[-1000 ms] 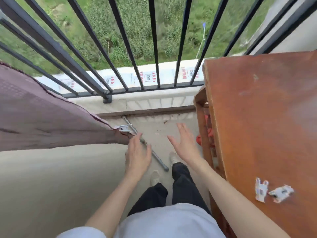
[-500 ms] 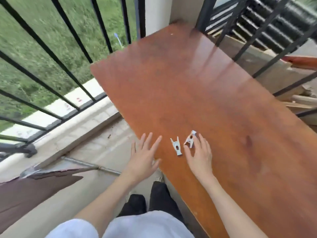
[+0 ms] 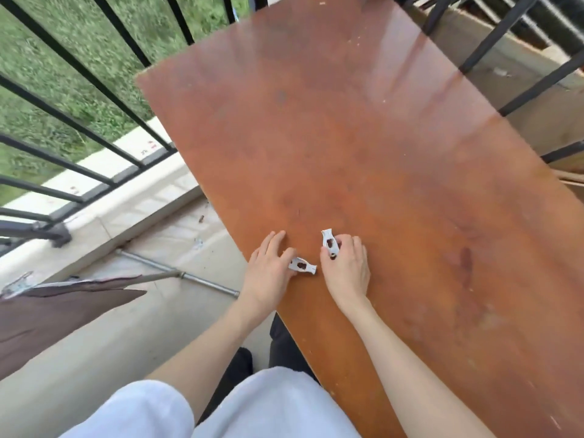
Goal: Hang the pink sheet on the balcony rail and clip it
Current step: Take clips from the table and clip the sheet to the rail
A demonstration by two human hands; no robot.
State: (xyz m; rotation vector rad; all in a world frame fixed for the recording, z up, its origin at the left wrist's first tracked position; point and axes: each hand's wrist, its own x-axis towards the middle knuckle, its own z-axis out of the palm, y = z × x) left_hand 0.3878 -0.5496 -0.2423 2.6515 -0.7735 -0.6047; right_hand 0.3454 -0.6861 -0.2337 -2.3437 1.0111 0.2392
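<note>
Pinching one white clip (image 3: 330, 244), the right hand (image 3: 346, 269) fingers curl; left hand (image 3: 268, 272) fingers grip another clip (image 3: 302, 265).

- Beyond both hands' grips the brown tabletop (image 3: 363, 137) lies bare (scuffed only).
- Left of the grips, black railing bars (image 3: 94, 80) block passage outward.

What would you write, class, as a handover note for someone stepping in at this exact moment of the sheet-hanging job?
Left hand: pinching one white clip on the brown table.
Right hand: gripping the other white clip, also on the table.
Pink sheet: draped at far left, with a clip already at its upper edge.
Done: sheet appears hung, one clip on.
Left: lift both clips, carry them to the sheet and fasten them.
</note>
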